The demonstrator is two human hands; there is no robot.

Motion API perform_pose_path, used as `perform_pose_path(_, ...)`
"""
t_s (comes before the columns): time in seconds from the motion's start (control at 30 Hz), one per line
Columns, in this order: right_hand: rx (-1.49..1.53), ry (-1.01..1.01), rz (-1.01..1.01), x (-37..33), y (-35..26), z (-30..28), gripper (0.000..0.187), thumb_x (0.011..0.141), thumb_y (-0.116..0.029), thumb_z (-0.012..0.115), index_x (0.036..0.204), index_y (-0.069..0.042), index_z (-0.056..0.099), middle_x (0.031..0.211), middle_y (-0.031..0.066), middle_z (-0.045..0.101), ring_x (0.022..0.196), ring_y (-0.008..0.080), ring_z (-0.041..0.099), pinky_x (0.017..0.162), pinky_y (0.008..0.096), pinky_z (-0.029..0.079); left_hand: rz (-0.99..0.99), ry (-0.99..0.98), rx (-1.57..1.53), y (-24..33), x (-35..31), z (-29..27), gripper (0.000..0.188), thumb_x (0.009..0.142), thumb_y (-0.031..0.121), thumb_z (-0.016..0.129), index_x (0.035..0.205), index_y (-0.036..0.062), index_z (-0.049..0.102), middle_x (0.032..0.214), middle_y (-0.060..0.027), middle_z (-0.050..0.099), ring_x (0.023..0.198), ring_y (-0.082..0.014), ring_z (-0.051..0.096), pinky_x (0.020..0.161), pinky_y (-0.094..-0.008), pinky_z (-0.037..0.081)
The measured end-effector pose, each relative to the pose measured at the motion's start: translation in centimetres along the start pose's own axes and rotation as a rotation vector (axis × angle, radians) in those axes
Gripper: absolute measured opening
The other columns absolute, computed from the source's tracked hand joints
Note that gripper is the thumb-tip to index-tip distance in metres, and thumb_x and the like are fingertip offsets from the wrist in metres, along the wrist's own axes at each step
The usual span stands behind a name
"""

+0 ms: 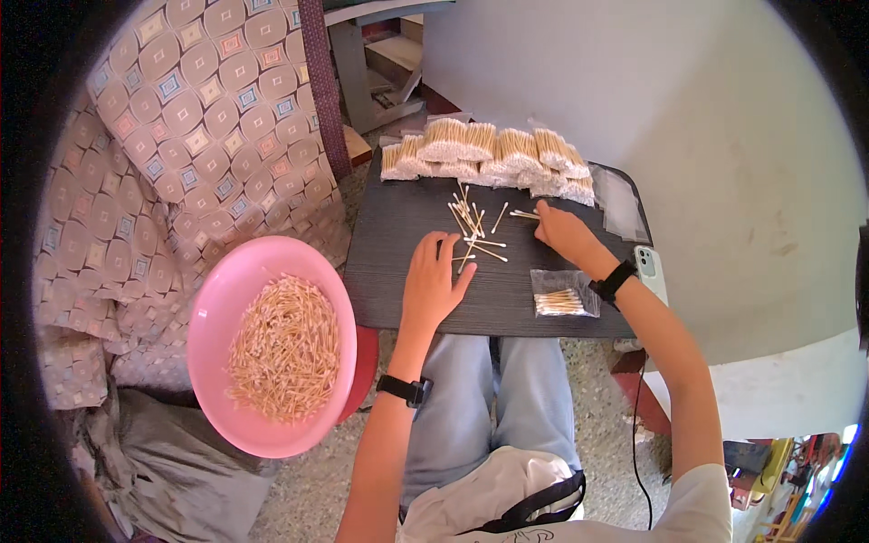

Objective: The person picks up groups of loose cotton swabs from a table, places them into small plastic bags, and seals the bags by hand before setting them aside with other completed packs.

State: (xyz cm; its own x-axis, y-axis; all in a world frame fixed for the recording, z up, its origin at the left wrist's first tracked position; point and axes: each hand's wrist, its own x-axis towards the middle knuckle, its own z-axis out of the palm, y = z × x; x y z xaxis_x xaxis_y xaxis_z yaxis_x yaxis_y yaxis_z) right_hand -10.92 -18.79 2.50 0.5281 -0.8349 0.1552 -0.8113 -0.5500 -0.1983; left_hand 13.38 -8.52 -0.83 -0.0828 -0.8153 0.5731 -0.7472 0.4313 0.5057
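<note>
A loose scatter of cotton swabs (pixel 471 217) with white tips and wooden sticks lies at the middle of the dark table (pixel 389 244). My left hand (pixel 432 281) rests at the near left side of the scatter, thumb and fingers apart, close to the nearest swabs. To the right of the scatter, my right hand (pixel 568 239) has its fingers closed on a couple of cotton swabs (pixel 524 214), whose tips stick out to the left. Between my right wrist and the table's near edge lies a clear plastic bag (pixel 563 297) with several swabs in it.
Packed bags of swabs (pixel 489 149) are piled along the far edge. Flat plastic bags (pixel 619 204) and a phone (pixel 648 264) lie at the right. A pink basin (pixel 206 335) full of swabs stands left of the table. The wall (pixel 715 181) borders the right side.
</note>
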Motion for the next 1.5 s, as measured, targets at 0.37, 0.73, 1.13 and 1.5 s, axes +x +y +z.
perform_pose_path(0.37,1.402,-0.319,0.473,-0.3,-0.7,-2.4,0.025,0.094,-0.031,0.043,0.086,-0.008,0.044,0.062,-0.0042,0.034,0.049,0.0076,0.029,0.045,0.0228,0.025,0.005,0.015,0.034,-0.1,0.1,0.3,0.032,0.081,0.020,0.063,0.104,-0.0010,0.055,0.110,-0.0169,0.050,0.106,-0.0339,0.049,0.091,-0.0414,0.041)
perform_pose_path(0.73,1.544,-0.372,0.331,-1.5,-3.6,-3.4,0.028,0.100,-0.031,0.037,0.094,-0.007,0.050,0.063,-0.0077,0.030,0.051,0.0039,0.023,0.045,0.0200,0.023,-0.016,0.002,0.014,-0.2,0.2,0.3,0.029,0.082,0.020,0.062,0.104,0.0024,0.054,0.111,-0.0155,0.050,0.107,-0.0343,0.048,0.091,-0.0422,0.041)
perform_pose_path(1.13,1.479,-0.807,0.208,-4.6,-11.0,-2.3,0.027,0.099,-0.029,0.038,0.098,-0.005,0.050,0.071,-0.0069,0.033,0.059,0.0038,0.028,0.050,0.0196,0.026,-0.410,-0.037,-1.039,6.2,1.1,-0.1,0.039,0.099,0.032,0.034,0.109,0.0014,0.056,0.099,-0.0111,0.063,0.094,-0.0180,0.058,0.082,-0.0297,0.046)
perform_pose_path(1.5,1.651,-0.422,0.094,-6.8,-10.6,-1.8,0.030,0.099,-0.037,0.037,0.093,-0.009,0.046,0.066,-0.0051,0.036,0.057,0.0051,0.032,0.048,0.0192,0.027,-0.514,-0.062,-1.339,7.0,-0.9,-0.6,0.048,0.098,0.041,0.033,0.128,0.0040,0.041,0.119,-0.0104,0.053,0.102,-0.0171,0.056,0.085,-0.0326,0.046)
